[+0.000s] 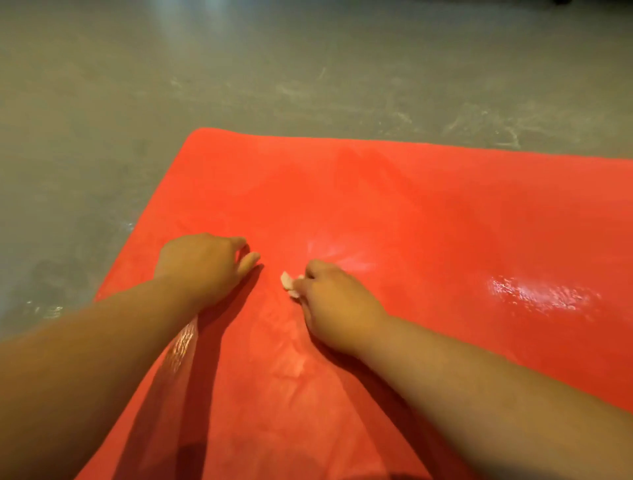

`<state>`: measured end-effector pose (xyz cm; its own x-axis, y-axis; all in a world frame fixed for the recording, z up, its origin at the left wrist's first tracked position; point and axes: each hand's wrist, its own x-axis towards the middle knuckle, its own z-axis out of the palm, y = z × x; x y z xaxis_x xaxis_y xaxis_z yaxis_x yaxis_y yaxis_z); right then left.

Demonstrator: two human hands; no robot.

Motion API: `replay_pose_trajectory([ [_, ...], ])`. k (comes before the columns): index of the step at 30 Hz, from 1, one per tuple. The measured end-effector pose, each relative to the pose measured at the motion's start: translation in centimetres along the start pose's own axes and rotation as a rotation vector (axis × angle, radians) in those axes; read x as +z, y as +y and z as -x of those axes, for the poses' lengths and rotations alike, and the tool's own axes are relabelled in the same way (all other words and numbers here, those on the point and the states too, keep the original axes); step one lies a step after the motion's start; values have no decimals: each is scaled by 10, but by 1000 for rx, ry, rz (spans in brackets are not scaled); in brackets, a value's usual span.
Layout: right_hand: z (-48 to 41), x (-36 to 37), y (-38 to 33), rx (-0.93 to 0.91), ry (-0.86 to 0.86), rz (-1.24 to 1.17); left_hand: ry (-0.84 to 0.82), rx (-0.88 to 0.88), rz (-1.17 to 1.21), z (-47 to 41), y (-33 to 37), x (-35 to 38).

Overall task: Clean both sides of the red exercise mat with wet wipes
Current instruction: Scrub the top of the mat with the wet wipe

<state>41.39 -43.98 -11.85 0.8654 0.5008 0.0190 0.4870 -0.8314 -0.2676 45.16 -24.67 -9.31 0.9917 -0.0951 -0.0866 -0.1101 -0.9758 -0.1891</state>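
The thin red foam exercise mat (428, 222) lay flat on the grey concrete floor (239, 68), glossy with wet patches. It looked light, soft and floppy, probably slick where damp, and best taken by a corner or edge for turning. The right hand (335, 301) had its fingers clenched round a small crumpled white wet wipe (287, 282), pressing it to the mat. The left hand (202, 263) rested on the mat nearby, fingers loosely bent and holding nothing.

The mat (445, 212) runs out past the right and bottom edges. Most of the wipe (289, 284) is hidden under the right hand (337, 305); only a crumpled white corner shows. The 2 forearms are cut off. A dark thing (561, 1) at the top edge is clipped and cannot be identified.
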Motion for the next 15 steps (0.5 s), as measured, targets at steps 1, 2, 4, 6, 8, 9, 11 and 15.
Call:
replay_pose_trajectory([
  [1, -12, -2, 6, -37, -40, 21, 47, -9, 62, -6, -7, 5],
  [2, -28, -5, 22, -8, -56, 54, 61, -8, 134, -14, -12, 10],
  [4, -62, -16, 68, 199, -21, 129, 4, -13, 259, -29, -20, 21],
  [6, -87, -28, 108, 450, 95, 165, -54, -33, 311, -43, -30, 36],
  [8, -104, -21, 104, 532, 201, 98, 29, -41, 330, -50, -41, 51],
  [9, -111, -12, 87, 475, 232, 53, 115, -55, 336, -50, -44, 57],
  [11, -113, 8, 41, 258, 240, -24, 230, -77, 371, -50, -48, 63],
  [15, -127, 8, 37, 45, 196, -38, 199, -99, 414, -53, -47, 68],
])
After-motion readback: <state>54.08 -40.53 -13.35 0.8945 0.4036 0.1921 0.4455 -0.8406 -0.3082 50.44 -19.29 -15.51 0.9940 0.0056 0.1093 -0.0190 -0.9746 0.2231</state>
